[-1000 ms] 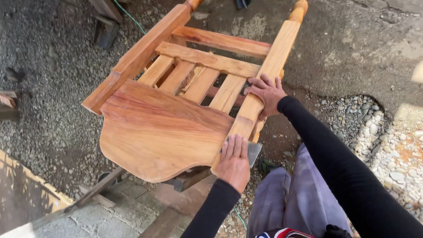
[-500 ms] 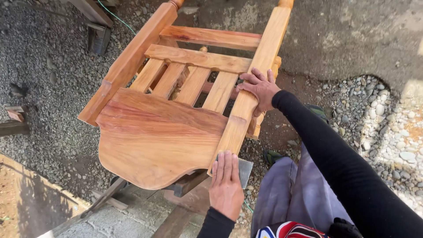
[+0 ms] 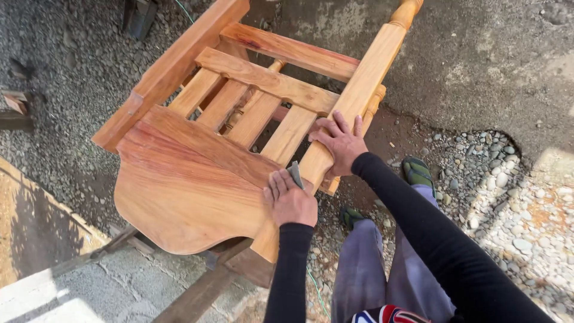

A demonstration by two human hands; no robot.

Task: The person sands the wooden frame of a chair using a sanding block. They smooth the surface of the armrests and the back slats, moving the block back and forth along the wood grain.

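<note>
Head view: wooden chair (image 3: 197, 179) lies tipped over on a low wooden stand (image 3: 203, 287), seat panel facing up, back slats (image 3: 251, 113) pointing away toward the concrete floor (image 3: 478, 54). Left hand (image 3: 291, 200) lies nearly flat at the seat's right edge, fingers together, pressing a small grey sheet of sandpaper (image 3: 296, 174) against the wood where seat meets side rail (image 3: 353, 104). Right hand (image 3: 339, 143) is curled over that rail a little further up, fingers spread, gripping it. Judgement: solid timber, stiff and fairly heavy, bare unfinished surface so not slippery; the rails and legs are the sound places to take hold, the thin slats less so. Sandpaper is light and floppy, needs flat palm or finger pressure to stay put. Versus half a second ago: left hand has moved up from the lower end of the rail onto the seat-rail joint, sandpaper now poking out between the fingers; right hand holds the same spot on the rail. Around it: gravel (image 3: 66, 90) on the left, pebbles (image 3: 508, 197) on the right, person's grey trousers (image 3: 371, 269) and green sandals (image 3: 417, 171) below.
</note>
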